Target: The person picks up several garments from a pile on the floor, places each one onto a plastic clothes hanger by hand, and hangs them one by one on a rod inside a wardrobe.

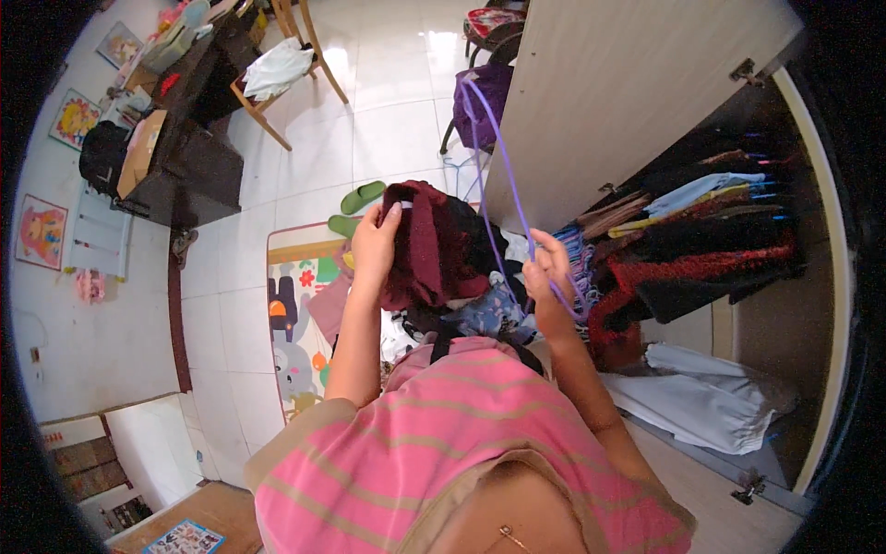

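My left hand point(377, 242) grips a maroon garment point(426, 253) near its upper edge, and the cloth hangs in folds before me. A purple clothes hanger point(509, 166) is in my right hand point(548, 277), its long loop pointing up and away from me. Hanger and garment are apart at my hands; lower down I cannot tell whether they touch. Beneath them lies a heap of clothes, among them a blue patterned garment point(488, 311) and a pink one point(332, 305). The maroon cloth hides part of this heap.
On my right, a wardrobe door point(623, 90) stands ajar beside hanging clothes point(692, 256) and a white bundle point(706, 395). Many hangers point(578, 256) are bunched near its edge. Green clogs point(363, 197) lie by a printed mat point(294, 346). A wooden chair point(259, 107) stands further off.
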A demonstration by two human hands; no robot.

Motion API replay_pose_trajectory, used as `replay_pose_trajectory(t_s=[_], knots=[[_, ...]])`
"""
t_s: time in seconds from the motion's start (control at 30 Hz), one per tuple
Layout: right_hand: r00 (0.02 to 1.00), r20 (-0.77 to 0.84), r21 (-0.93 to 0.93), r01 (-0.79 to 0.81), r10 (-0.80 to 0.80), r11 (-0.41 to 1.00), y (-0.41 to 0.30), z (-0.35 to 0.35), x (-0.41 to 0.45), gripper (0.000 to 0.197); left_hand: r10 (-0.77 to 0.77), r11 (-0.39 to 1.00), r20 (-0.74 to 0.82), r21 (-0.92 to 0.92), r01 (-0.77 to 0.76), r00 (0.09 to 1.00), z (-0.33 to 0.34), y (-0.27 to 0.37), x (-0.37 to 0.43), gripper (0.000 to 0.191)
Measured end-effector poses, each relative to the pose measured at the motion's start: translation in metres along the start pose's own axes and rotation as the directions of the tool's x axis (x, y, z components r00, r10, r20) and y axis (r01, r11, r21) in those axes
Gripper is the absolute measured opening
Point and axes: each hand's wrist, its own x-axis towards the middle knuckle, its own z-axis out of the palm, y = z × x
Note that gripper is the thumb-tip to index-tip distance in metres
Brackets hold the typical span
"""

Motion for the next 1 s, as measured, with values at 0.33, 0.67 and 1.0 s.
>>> replay_pose_trajectory(t_s=[0.33,0.67,1.0], knots=[[0.911,0.364,-0.307,-0.078,0.193,0.948,-0.008,-0.004,-0.023,0.03,0.055,0.986,-0.228,0.168,-0.017,0.972,-0.016,-0.03,0.036,0.041],[0.985,0.108,-0.312,-0.093,0.133,0.946,0.04,0.047,0.007,0.025,0.377,0.903,-0.081,0.252,-0.347,0.923,0.036,0.019,-0.044,0.041],[0.999,0.031,-0.304,0.034,-0.026,0.952,0.003,0.055,-0.009,0.026,0.45,0.893,-0.302,0.185,-0.411,0.841,-0.013,0.018,-0.026,0.036]])
